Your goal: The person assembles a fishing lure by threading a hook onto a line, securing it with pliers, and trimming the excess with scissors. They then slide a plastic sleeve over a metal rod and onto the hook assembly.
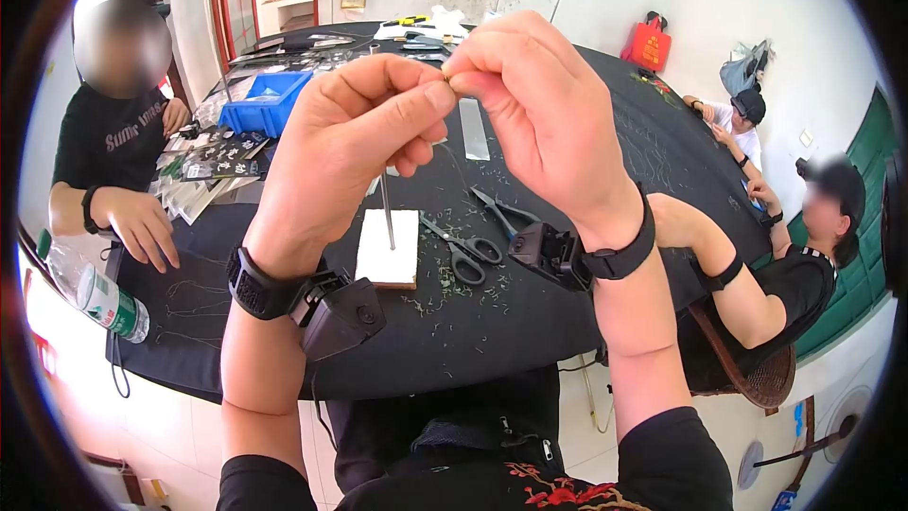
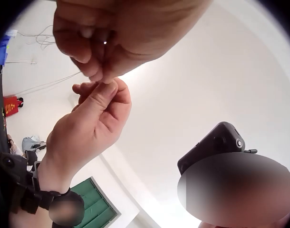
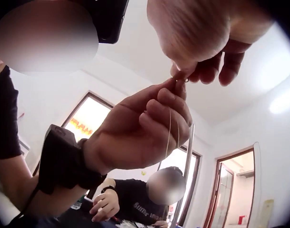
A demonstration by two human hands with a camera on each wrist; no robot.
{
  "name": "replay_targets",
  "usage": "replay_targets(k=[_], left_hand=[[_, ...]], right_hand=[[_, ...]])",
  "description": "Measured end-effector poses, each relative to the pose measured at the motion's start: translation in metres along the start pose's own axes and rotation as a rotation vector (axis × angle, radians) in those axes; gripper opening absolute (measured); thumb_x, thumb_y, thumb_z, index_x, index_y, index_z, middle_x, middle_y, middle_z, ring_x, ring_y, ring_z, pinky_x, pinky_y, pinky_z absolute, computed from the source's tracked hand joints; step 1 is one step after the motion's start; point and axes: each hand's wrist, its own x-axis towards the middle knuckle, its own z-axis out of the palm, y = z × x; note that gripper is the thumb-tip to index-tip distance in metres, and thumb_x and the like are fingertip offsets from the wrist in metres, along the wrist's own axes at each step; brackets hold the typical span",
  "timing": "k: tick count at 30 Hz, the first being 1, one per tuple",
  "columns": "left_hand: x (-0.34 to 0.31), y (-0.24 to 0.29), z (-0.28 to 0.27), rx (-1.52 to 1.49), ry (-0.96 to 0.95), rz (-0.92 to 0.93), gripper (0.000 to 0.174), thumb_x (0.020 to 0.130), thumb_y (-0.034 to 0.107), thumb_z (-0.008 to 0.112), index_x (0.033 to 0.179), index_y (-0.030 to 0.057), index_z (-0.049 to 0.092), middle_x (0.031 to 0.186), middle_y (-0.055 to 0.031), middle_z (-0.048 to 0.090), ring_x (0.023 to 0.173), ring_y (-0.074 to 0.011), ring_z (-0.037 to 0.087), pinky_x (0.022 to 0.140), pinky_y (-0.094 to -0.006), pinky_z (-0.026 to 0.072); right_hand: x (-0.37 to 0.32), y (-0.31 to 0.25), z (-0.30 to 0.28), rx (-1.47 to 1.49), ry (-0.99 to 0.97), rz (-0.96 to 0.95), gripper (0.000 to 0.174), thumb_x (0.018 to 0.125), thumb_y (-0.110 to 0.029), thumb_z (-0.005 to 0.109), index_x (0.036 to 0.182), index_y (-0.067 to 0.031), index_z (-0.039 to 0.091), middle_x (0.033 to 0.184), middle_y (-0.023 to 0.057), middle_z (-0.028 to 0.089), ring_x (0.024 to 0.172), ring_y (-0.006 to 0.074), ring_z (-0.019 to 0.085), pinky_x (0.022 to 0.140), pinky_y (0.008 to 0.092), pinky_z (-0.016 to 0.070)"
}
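My two hands are raised over the table, fingertips meeting. My left hand (image 1: 345,132) pinches a thin pale thread (image 3: 170,135) between thumb and forefinger. Loose strands hang down past its curled fingers. My right hand (image 1: 544,104) pinches the thread at the same spot, thumb against forefinger. A tiny loop (image 3: 186,80) pokes out between the fingertips in the right wrist view; the fingers hide most of what is held there. Below my hands stand a thin metal rod on a white block (image 1: 386,270) and scissors (image 1: 465,255) with dark handles.
Pliers (image 1: 506,213) and green clippings lie on the black-covered table (image 1: 454,341). A clear ruler-like strip (image 1: 474,130) is farther back. At left are a blue bin (image 1: 267,102), packets and a water bottle (image 1: 109,301). Other people sit left and right.
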Motion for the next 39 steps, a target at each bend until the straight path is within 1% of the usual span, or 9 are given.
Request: replay_targets(k=[2,4,5,7,11,15,22,28,39], left_hand=[[0.001,-0.002,-0.001,-0.001,0.029,0.067,0.012,0.082,0.013,0.059,0.085,0.0016,0.06,0.067,0.0002,0.057,0.057,-0.003,0.05,0.05,-0.0156,0.0388],[0.002,-0.004,0.0,0.133,0.118,0.204,0.01,0.081,0.011,0.059,0.083,0.0012,0.06,0.065,0.0009,0.056,0.056,-0.0026,0.049,0.049,-0.0154,0.0376],[0.003,-0.006,0.001,0.193,0.175,0.269,0.009,0.081,0.009,0.059,0.082,0.0005,0.059,0.064,0.0013,0.056,0.055,-0.0021,0.048,0.048,-0.0153,0.0369],[0.004,-0.008,0.0,0.205,0.215,0.339,0.006,0.08,0.004,0.059,0.083,-0.0005,0.059,0.066,0.0012,0.056,0.057,-0.0018,0.048,0.05,-0.0151,0.038],[0.006,-0.013,0.0,0.249,0.256,0.399,0.006,0.08,0.0,0.058,0.085,-0.0018,0.059,0.071,-0.0014,0.06,0.062,-0.003,0.053,0.054,-0.0152,0.0412],[0.008,-0.018,0.006,0.394,0.261,0.45,0.008,0.079,-0.001,0.057,0.086,-0.0026,0.06,0.074,-0.0035,0.063,0.069,-0.0059,0.058,0.061,-0.0165,0.0456],[0.009,-0.024,0.005,0.608,0.309,0.533,0.006,0.076,0.001,0.059,0.081,-0.0018,0.062,0.069,-0.0024,0.062,0.063,-0.0045,0.058,0.057,-0.0166,0.0453],[0.008,-0.025,0.005,0.614,0.354,0.541,0.005,0.075,0.001,0.06,0.078,-0.0005,0.062,0.066,-0.0026,0.061,0.059,-0.0049,0.057,0.053,-0.0172,0.0446],[0.002,-0.01,0.007,0.593,0.41,0.619,0.004,0.071,-0.001,0.062,0.075,0.0009,0.062,0.061,-0.0028,0.059,0.052,-0.005,0.053,0.047,-0.017,0.0418]], right_hand=[[0.001,0.001,0.006,0.03,0.042,-0.019,0.009,0.079,0.003,0.053,0.087,-0.0019,0.054,0.08,0.0067,0.055,0.066,0.0177,0.053,0.058,0.0251,0.0431],[-0.002,-0.002,0.012,0.282,0.062,0.243,0.011,0.079,0.0,0.054,0.09,-0.001,0.056,0.082,0.0084,0.057,0.074,0.0201,0.056,0.061,0.0265,0.044],[-0.003,-0.005,0.014,0.287,0.072,0.229,0.011,0.079,0.0,0.054,0.09,-0.001,0.056,0.082,0.0084,0.057,0.074,0.0201,0.056,0.061,0.0265,0.044],[-0.008,-0.012,0.018,0.749,0.256,0.594,0.014,0.083,-0.005,0.054,0.095,-0.0008,0.059,0.083,0.0058,0.06,0.072,0.0104,0.056,0.061,0.0216,0.0442],[-0.016,-0.005,0.024,0.957,0.143,0.9,0.018,0.085,-0.013,0.055,0.095,0.0016,0.06,0.077,0.004,0.062,0.065,0.0068,0.055,0.059,0.0194,0.045],[-0.022,0.001,0.023,1.153,0.101,0.879,0.021,0.086,-0.017,0.053,0.093,0.0016,0.061,0.076,0.0049,0.062,0.066,0.0078,0.056,0.059,0.0209,0.0458],[-0.028,0.006,0.024,1.097,0.147,0.834,0.02,0.084,-0.013,0.056,0.096,0.002,0.061,0.08,0.0068,0.064,0.068,0.009,0.059,0.061,0.0208,0.0477],[-0.026,-0.002,0.024,0.878,0.141,0.76,0.02,0.08,-0.01,0.06,0.095,0.0033,0.062,0.08,0.0036,0.063,0.07,0.0057,0.057,0.062,0.0186,0.0467],[-0.003,-0.023,0.014,0.908,0.158,0.825,0.016,0.08,-0.005,0.059,0.095,0.0018,0.061,0.077,0.0023,0.062,0.066,0.0042,0.055,0.059,0.0171,0.0447]])
